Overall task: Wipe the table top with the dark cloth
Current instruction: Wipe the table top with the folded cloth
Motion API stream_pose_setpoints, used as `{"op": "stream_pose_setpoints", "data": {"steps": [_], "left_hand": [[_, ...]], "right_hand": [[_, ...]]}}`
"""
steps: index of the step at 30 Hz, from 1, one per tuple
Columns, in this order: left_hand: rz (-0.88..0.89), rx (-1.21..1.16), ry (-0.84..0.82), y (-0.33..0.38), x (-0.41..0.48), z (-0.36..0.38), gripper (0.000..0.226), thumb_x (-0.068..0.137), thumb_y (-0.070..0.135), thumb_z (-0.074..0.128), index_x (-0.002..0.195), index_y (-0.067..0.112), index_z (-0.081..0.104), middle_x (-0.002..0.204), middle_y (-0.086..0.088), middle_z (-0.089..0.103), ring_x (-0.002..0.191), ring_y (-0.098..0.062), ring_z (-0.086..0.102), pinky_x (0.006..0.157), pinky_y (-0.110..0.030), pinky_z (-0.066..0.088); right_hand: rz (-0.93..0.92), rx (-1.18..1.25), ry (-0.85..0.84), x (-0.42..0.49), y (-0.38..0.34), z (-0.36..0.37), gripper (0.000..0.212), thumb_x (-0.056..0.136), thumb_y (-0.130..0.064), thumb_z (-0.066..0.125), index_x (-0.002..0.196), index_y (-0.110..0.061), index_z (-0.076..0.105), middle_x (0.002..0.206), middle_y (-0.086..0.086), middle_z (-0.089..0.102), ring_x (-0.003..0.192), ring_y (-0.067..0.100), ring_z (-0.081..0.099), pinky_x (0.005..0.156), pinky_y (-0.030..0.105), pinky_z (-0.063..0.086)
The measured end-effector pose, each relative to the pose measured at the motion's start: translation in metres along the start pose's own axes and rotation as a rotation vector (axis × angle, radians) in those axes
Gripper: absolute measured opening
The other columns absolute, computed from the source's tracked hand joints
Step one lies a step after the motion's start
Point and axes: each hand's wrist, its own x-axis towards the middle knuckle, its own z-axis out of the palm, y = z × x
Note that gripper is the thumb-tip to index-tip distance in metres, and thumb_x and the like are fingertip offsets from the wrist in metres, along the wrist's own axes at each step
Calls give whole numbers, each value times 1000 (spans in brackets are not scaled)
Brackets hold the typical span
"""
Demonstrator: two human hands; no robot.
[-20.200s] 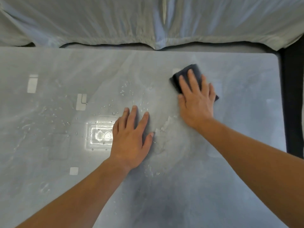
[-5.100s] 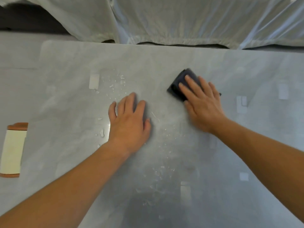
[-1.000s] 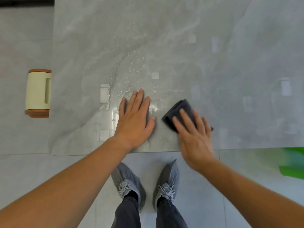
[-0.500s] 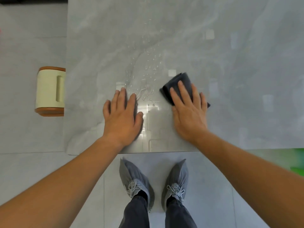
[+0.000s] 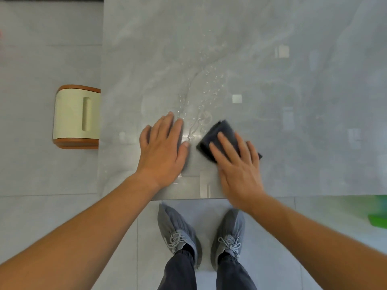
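The grey marbled table top fills the upper part of the view, its near edge just ahead of my feet. A folded dark cloth lies near that edge, pressed flat under the fingers of my right hand. My left hand rests palm down on the table just left of the cloth, fingers together, holding nothing. Water drops and a thin streak glisten on the surface beyond and between both hands.
A cream stool with brown trim stands on the tiled floor against the table's left edge. Something green shows at the right border below the table edge. My grey shoes stand under the near edge.
My right hand has pulled the cloth back toward the near edge and slightly right, blurred by motion. My left hand has stayed flat beside it. The view has shifted a little.
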Motion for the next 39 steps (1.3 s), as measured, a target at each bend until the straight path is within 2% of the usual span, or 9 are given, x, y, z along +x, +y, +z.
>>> {"op": "stream_pose_setpoints", "data": {"steps": [2, 5, 8, 12, 19, 27, 33, 35, 39], "left_hand": [[-14, 16, 1, -12, 7, -4, 60, 101, 45, 23, 155, 20, 19, 167, -7, 7, 153, -20, 0, 120, -46, 0], [-75, 49, -18, -27, 22, -9, 61, 101, 47, 21, 156, 21, 13, 167, -8, -2, 153, -22, -8, 121, -46, -3], [-85, 92, -54, -35, 32, -12, 62, 101, 48, 21, 157, 21, 11, 167, -8, -5, 153, -23, -9, 121, -48, -2], [-64, 117, -54, -41, 32, -17, 57, 102, 45, 21, 156, 24, 16, 167, -6, 1, 153, -24, -3, 121, -50, 1], [-64, 98, -58, -37, 34, -19, 58, 102, 46, 24, 155, 24, 17, 166, -8, 3, 152, -26, -3, 120, -51, 3], [-21, 107, -51, -48, 35, -23, 55, 102, 46, 25, 153, 27, 21, 165, -6, 7, 151, -25, 1, 119, -52, 4], [-17, 119, -70, -46, 38, -29, 55, 100, 46, 27, 151, 26, 26, 162, -8, 13, 149, -27, 7, 119, -53, 5], [1, 125, -49, -47, 41, -33, 52, 98, 44, 28, 146, 25, 33, 157, -7, 21, 146, -26, 16, 118, -52, 5], [13, 107, -28, -47, 53, -38, 48, 98, 43, 31, 142, 23, 37, 155, -8, 23, 145, -25, 16, 118, -49, 4]], "right_hand": [[-112, -9, -32, -28, -10, 9, 56, 99, -30, 39, 155, -29, 34, 166, -2, 22, 153, 35, 10, 121, 58, 11], [-145, -36, -49, -21, -12, 11, 53, 103, -40, 36, 155, -32, 31, 167, -4, 20, 154, 34, 10, 121, 58, 12], [-14, -55, -37, 33, -8, 6, 54, 102, -43, 37, 155, -32, 30, 166, -1, 22, 152, 36, 14, 121, 56, 12], [284, -26, -10, 85, -14, 3, 55, 104, -41, 28, 158, -35, 16, 168, -3, 9, 153, 32, 1, 121, 51, -1], [111, -54, -88, 42, -35, 2, 55, 103, -39, 35, 157, -35, 24, 167, -2, 16, 154, 32, 5, 123, 48, -1], [407, 27, -18, 152, -12, -14, 55, 104, -39, 25, 158, -37, 14, 169, -7, 1, 154, 29, -5, 123, 47, -5], [125, -59, -143, 95, -10, -16, 55, 103, -38, 29, 158, -34, 22, 168, -3, 13, 154, 31, 3, 123, 45, -4], [111, -64, -168, 104, 5, -22, 55, 103, -39, 29, 157, -34, 23, 168, -4, 13, 154, 30, 4, 123, 46, -1], [381, -2, -38, 170, 16, -26, 55, 104, -38, 26, 158, -36, 17, 169, -5, 5, 154, 30, 0, 123, 48, -1]]}}
